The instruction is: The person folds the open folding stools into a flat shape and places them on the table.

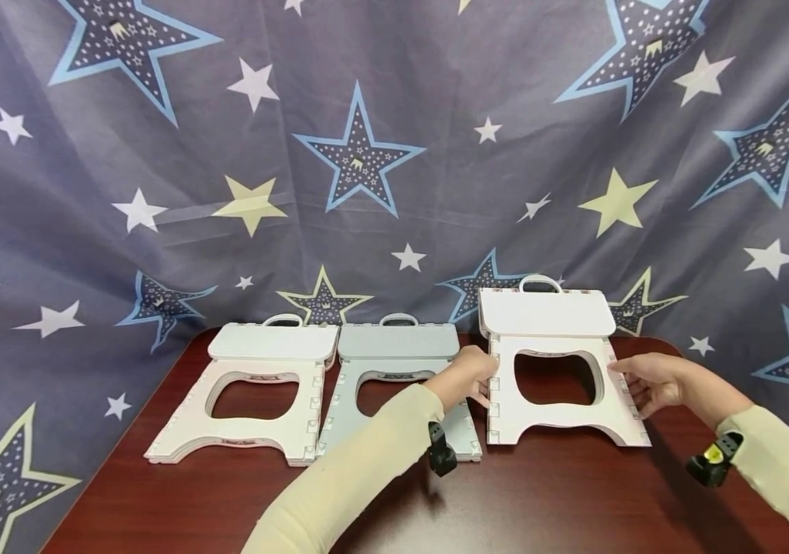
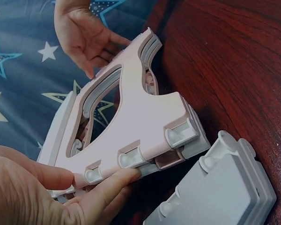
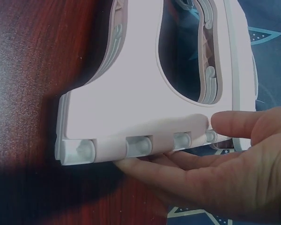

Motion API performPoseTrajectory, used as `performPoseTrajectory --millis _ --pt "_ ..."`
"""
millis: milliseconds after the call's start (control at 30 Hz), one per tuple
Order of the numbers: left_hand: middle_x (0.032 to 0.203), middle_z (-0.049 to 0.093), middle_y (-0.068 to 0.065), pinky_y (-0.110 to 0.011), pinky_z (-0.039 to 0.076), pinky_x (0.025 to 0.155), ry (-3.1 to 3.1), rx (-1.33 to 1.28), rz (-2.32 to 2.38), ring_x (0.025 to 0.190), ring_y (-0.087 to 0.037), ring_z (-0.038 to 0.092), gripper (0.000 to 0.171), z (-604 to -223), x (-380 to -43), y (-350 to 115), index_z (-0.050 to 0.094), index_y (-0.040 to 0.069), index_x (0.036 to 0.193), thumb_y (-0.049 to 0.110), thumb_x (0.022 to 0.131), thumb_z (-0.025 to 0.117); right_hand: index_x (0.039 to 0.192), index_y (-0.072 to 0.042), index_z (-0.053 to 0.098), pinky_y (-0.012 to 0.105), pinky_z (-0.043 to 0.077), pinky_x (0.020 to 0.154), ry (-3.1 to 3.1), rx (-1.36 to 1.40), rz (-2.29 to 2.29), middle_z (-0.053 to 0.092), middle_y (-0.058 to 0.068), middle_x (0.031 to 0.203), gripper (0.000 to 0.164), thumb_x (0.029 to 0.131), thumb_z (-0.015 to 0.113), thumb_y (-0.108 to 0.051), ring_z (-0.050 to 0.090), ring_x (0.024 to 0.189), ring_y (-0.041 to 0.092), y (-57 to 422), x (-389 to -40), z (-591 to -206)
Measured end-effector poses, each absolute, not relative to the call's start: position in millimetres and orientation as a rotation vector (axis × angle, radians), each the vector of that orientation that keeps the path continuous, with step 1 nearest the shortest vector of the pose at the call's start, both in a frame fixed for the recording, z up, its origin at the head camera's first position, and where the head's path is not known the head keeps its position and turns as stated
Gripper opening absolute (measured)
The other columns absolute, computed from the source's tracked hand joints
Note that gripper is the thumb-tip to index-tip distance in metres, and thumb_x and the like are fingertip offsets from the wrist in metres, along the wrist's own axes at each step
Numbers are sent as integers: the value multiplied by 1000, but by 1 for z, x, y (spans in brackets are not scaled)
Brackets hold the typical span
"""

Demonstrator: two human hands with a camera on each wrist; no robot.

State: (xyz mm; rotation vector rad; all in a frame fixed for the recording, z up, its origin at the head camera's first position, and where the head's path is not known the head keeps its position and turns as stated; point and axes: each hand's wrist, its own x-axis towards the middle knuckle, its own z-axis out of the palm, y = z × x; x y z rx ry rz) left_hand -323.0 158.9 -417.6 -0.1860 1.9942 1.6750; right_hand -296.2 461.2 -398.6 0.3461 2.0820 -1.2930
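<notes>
Both sleeved forearms stretched forward over the dark wooden table [image 1: 228, 492]. Left hand [image 1: 467, 375] pinching the hinged left edge of the pink folded stool [image 1: 560, 369], thumb on top, fingers [image 2: 110, 185] beneath. Right hand [image 1: 650, 378] likewise on the right edge, thumb above, fingers [image 3: 178, 166] together below. Stool tilted up at the table's right rear. Grey stool [image 1: 394, 362] just beside it, white stool [image 1: 256, 385] further left, starry cloth [image 1: 367, 154] behind.

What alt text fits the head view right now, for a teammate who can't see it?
Both hands hold a folded pink step stool by its side edges, left hand and right hand, raising its top end off the dark wooden table. Another pink stool and a grey stool lie flat to its left, before a star-patterned cloth.
</notes>
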Motion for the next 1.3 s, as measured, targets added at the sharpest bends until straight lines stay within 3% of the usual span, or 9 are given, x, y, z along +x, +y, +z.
performPoseTrajectory --millis 400,667,767,867,1033,1200,1300 --pt "115 61 -42 -66 51 97 1933 -291 1704 118 -53 59 32 -420 -324 159 56 -14 124 -7 95 45 137 33 11 68 43 106 2091 333 -1227 34 45 127 72 107 26 -31 44 123 54 457 -295 -404" --pt "113 62 -40 -64 51 99 1941 -298 1681 116 -53 60 31 -421 -325 157 54 -11 122 -10 93 41 140 33 4 71 39 108 2081 351 -1241 22 54 136 77 106 30 -31 29 132 66 449 -294 -403" --pt "114 60 -42 -65 51 99 1939 -309 1669 118 -55 59 38 -421 -325 157 50 -11 131 -11 93 41 141 33 3 71 39 108 2078 362 -1232 20 55 137 78 106 32 -31 26 133 67 447 -293 -403" --pt "117 57 -45 -69 53 91 1911 -319 1650 118 -57 57 45 -446 -345 164 46 -10 138 -11 93 44 141 32 5 71 40 107 2079 356 -1225 21 55 137 77 106 33 -31 28 133 67 447 -292 -405" --pt "123 56 -44 -72 54 80 1892 -351 1641 119 -58 56 47 -526 -400 189 47 -5 141 -3 94 45 139 33 6 70 41 107 2087 345 -1204 23 55 136 78 105 34 -31 30 132 67 448 -290 -408" --pt "121 57 -45 -73 54 76 1926 -356 1608 118 -59 56 47 -545 -411 198 48 -8 136 -6 90 41 139 34 2 72 38 108 2083 352 -1194 19 56 137 80 105 35 -30 25 133 69 447 -290 -409" --pt "129 53 -46 -74 53 78 1923 -354 1585 124 -60 52 51 -546 -413 200 45 -8 142 -8 91 38 140 33 2 73 36 108 2078 356 -1196 19 56 137 79 105 35 -29 24 133 69 447 -291 -409"
